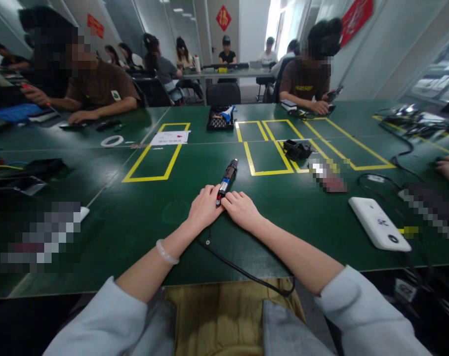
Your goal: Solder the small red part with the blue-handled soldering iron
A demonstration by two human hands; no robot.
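Note:
A slim black handheld device (229, 174) lies on the green table, its narrow tip pointing away from me. Its casing looks open, with a silver-and-blue cylinder and a bit of red showing inside; I cannot make out its exact kind. At the near end, my left hand (206, 206) has its fingers closed on the device's left side. My right hand (242, 210) grips the same end from the right, fingers bent and pressed together. The two hands meet at the thumbs, which hide the device's lower end. A black cable (239, 269) runs below them to the table edge.
Yellow tape rectangles (272, 173) mark the table (194, 163). Beyond are a black parts tray (220, 124), a paper sheet (170, 138) and a black clamp-like object (297, 149). A white power bank (379, 225) sits right. Co-workers sit across the table.

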